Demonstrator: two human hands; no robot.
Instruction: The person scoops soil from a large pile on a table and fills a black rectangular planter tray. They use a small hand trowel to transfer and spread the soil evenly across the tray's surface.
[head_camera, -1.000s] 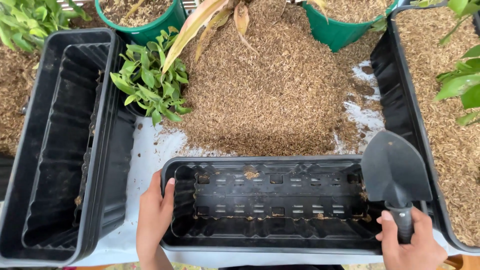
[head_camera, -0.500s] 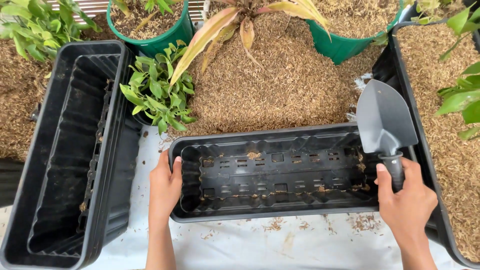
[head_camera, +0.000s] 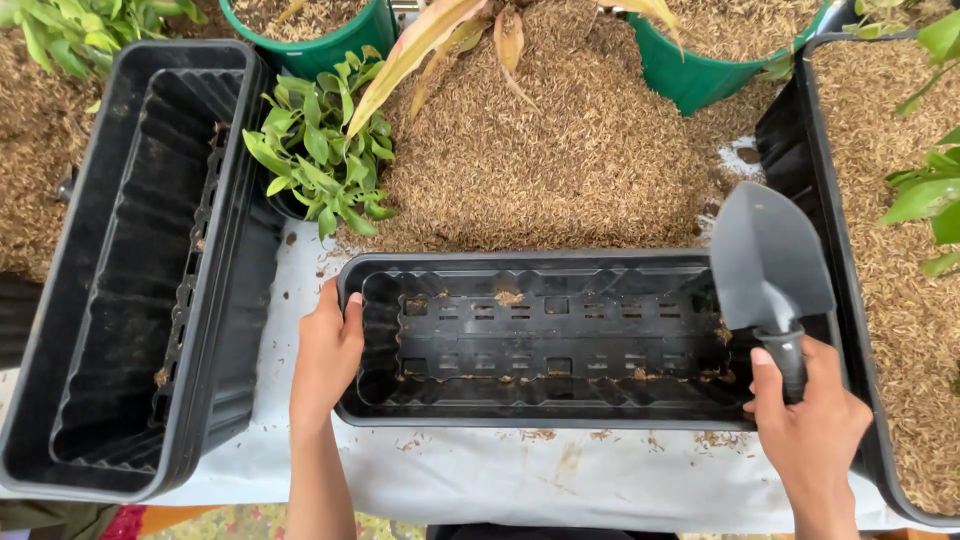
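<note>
At planter's left end: left hand gripped planter rim.
At planter's right end: right hand clenched trowel handle.

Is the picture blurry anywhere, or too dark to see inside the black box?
Head view: sharp all over, in soft even daylight with faint shadows; inside the black planter the holes show clearly; the trowel in the right hand looks matte, without glare; the left hand isn't blurred.
</note>
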